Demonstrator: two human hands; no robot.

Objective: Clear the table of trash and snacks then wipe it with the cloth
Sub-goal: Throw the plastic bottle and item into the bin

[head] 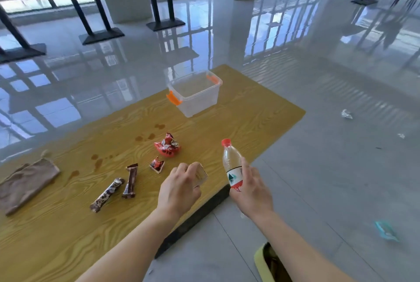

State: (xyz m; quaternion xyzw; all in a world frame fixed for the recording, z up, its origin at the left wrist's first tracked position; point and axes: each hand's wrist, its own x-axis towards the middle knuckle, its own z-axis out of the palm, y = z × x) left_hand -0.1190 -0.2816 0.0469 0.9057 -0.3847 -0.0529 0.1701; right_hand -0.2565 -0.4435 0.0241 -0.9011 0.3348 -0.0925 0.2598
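The desk is at the clearing step, and wiping has not begun. The brown cloth lies flat at the left end, untouched. A clear box stands at the far end. The right hand has its grip clamped around a water bottle, held upright above the near edge. The left hand has its grip curled around a small clear cup. Two snack bars, red wrappers and brown stains lie on the desk. The next move is probably to carry both items to a container and loosen each grip only above it.
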